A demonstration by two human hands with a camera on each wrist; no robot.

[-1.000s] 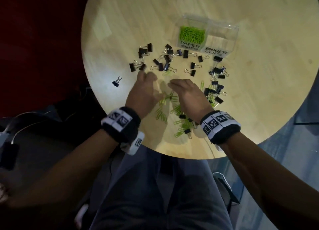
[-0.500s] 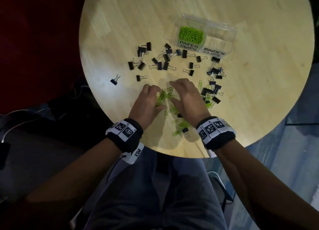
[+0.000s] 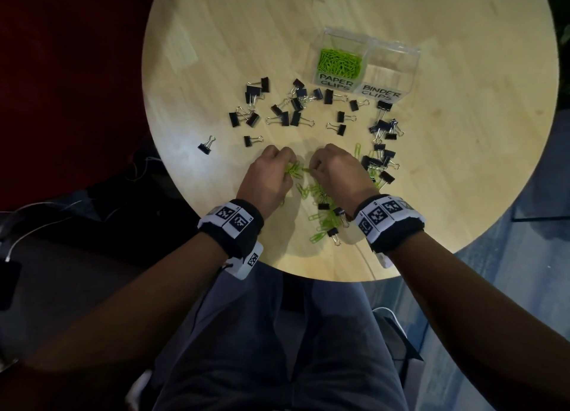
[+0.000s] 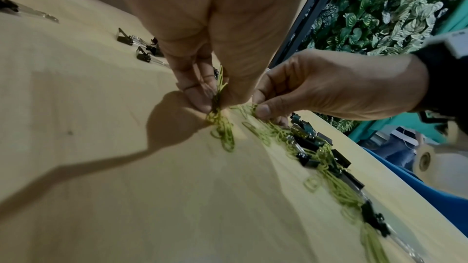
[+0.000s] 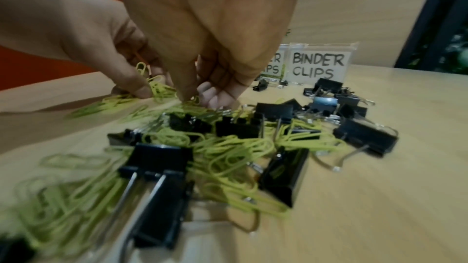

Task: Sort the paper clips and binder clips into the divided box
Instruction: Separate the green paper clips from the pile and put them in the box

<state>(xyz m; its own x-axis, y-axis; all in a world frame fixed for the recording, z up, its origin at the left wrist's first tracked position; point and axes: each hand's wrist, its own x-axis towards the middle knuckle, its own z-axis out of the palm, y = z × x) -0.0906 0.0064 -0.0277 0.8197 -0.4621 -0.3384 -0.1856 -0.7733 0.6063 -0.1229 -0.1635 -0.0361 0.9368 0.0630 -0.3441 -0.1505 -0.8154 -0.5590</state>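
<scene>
Left hand point(image 3: 267, 176) pinching green paper clips point(image 3: 292, 171); right hand point(image 3: 337, 171) pinching paper clip off worktop point(image 3: 200, 71); divided box point(image 3: 398, 68) at 1 o'clock.

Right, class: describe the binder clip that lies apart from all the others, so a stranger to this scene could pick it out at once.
Start at the round wooden table and find the clear divided box at its far side. From there, scan across the scattered black binder clips toward the table's left edge. The lone clip lies beyond the left hand, with bare wood all round it, while every other clip has neighbours close by.
</scene>
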